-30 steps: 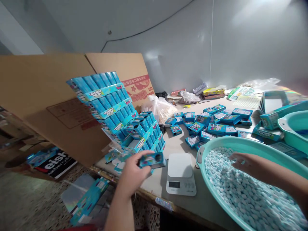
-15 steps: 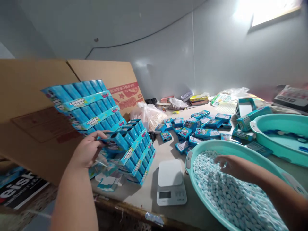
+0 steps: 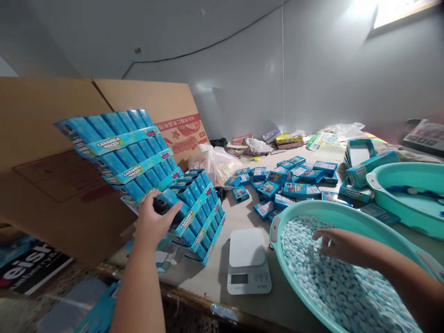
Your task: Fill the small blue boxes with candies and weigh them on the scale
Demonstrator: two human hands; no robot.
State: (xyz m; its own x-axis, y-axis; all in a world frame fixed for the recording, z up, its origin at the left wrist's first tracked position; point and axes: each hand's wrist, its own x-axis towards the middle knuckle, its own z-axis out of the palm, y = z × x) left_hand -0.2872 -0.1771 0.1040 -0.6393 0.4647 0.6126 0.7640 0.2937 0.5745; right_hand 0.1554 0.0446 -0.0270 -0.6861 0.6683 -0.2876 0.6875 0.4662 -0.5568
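My left hand [image 3: 154, 222] presses a small blue candy box [image 3: 165, 200] into the top row of a slanted blue display tray [image 3: 197, 217], fingers spread over the box's end. Behind it leans a taller stack of filled display trays [image 3: 118, 148]. My right hand [image 3: 338, 246] rests, fingers apart, on the pale blue-white candies [image 3: 333, 286] that fill a teal basin [image 3: 277, 226]. Whether it holds any candy is not visible.
A small white digital scale [image 3: 248, 261] stands between the trays and the basin. Several loose blue boxes [image 3: 287, 182] litter the table's middle. A second teal basin [image 3: 405, 194] sits at right. Open cardboard cartons [image 3: 52, 138] stand at left, plastic bags [image 3: 215, 162] behind.
My left hand carried the small blue box from above the table's front edge up to the display tray and now pushes it into the row. The right hand stayed on the candies.
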